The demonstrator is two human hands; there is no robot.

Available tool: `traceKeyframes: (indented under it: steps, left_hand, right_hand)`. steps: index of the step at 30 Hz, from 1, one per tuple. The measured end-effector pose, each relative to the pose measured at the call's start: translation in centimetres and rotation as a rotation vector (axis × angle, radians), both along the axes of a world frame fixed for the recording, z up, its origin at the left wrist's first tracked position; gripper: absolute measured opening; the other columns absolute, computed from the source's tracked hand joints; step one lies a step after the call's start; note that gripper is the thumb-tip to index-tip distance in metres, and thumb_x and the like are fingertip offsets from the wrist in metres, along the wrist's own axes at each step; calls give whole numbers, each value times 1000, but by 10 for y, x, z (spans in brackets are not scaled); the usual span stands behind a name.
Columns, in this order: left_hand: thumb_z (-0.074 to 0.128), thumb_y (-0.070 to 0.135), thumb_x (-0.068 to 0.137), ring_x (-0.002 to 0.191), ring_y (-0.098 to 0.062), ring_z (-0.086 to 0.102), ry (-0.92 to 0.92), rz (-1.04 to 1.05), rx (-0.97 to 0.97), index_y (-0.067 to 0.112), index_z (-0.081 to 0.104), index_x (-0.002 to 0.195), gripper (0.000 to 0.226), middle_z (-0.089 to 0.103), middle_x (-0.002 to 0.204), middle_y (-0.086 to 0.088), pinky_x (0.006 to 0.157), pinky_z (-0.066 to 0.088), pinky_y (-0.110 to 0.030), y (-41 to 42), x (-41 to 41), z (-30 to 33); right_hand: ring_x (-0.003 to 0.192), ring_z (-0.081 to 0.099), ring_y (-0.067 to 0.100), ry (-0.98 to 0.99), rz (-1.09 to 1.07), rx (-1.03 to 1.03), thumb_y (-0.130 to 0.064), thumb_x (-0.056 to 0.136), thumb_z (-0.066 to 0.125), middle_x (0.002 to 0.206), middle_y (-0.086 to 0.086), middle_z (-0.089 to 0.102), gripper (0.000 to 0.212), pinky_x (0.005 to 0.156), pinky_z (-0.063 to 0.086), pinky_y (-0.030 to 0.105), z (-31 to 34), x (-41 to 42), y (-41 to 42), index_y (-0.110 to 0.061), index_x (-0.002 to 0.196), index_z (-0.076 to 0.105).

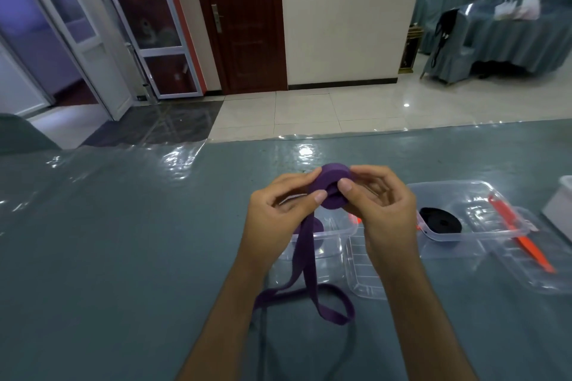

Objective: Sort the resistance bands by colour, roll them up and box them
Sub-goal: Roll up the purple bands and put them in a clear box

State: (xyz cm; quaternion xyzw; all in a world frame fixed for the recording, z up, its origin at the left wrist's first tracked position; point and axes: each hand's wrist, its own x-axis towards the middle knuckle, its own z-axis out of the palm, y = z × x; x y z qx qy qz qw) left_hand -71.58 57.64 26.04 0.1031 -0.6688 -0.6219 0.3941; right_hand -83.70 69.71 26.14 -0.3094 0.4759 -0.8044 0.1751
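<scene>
The flat purple elastic resistance band (305, 260) is half wound: its coiled part forms a thick, matte disc held in the air above the clear plastic storage box (337, 233), and its loose tail drops past the near side of that box to loop on the teal table (123, 241), which is covered by a glossy, wrinkled transparent sheet.

The left hand (278, 210) pinches the coil's left edge, thumb on the face. The right hand (380, 201) grasps the other side, thumb pressed at the coil's centre and fingers curled behind it. Both hands are closed on the band; neither is relaxed.

The band looks light, soft and limp, with a slightly grippy rubbery or woven surface. It should bend freely and probably spring loose if pressure on the coil eases. The safest hold seems to be across the disc's 2 flat faces, with the free tail fed under light tension.

Inside the clear box, behind the hanging tail, sits a second purple roll (317, 227). Right of the box lies a shallow clear plastic tray (445, 189) holding 1 rolled black band (441, 223), and a bright orange band (513, 229) stretches across its far side. The plastic is thin, rigid and reflective.
</scene>
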Motion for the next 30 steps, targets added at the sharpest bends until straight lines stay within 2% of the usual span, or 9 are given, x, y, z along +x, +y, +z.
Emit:
traceKeyframes:
  steps: [2,5,10,15,18,20,23,26,30]
  left_hand:
    - [80,8,90,109,-21,76,-5,-23,-27,16,77,125,36,77,117,-6,93,60,-25,-3,1,6]
    - [85,8,86,103,-24,78,52,51,11,15,82,112,27,81,107,-6,90,61,-26,-5,2,14]
    - [83,13,86,107,-21,77,81,33,18,16,83,110,25,80,112,-6,92,59,-24,-5,4,19]
    - [87,13,82,100,-21,79,102,120,-51,14,83,105,23,82,103,-4,86,62,-24,-7,7,31]
    - [88,13,84,101,-22,79,168,162,-16,18,84,100,18,82,104,-4,87,61,-24,-5,5,32]
    - [86,18,85,104,-21,78,97,96,7,21,84,105,20,82,107,-4,90,60,-24,-11,9,29]
    - [84,23,83,108,-22,77,24,31,43,28,84,110,27,81,111,-3,95,61,-30,-19,16,26]
    - [89,23,83,104,-24,78,84,71,46,25,83,104,22,82,107,-5,88,61,-26,-17,12,29]
    - [87,16,85,105,-22,78,91,91,46,21,83,103,19,81,108,-5,89,61,-25,-11,4,27]
  right_hand:
    - [99,78,30,-35,10,-31,-32,79,89,105,13,79,27,81,63,34,2,3,0,-19,98,74]
    - [100,78,32,4,48,26,-29,78,90,106,14,79,23,83,64,39,3,4,3,-20,81,69]
    - [100,78,32,12,41,0,-28,83,87,107,12,79,31,78,65,39,14,3,5,-22,110,74]
    - [103,77,30,3,77,52,-27,78,89,108,13,79,21,88,63,37,15,7,3,-17,87,73]
    - [94,79,26,17,42,48,-24,79,88,96,10,80,21,84,65,38,17,10,-1,-18,94,75]
    - [91,78,23,20,-20,-1,-26,82,86,92,4,79,24,80,65,35,22,8,-2,-21,104,77]
    - [99,77,29,57,9,15,-28,84,87,101,10,79,18,85,64,39,22,5,0,-20,96,77]
    - [104,76,30,89,119,137,-30,78,89,111,12,77,24,91,63,45,13,11,-4,-17,78,70]
    - [91,80,30,43,30,74,-27,77,90,97,15,80,30,77,64,32,15,15,-9,-15,91,67]
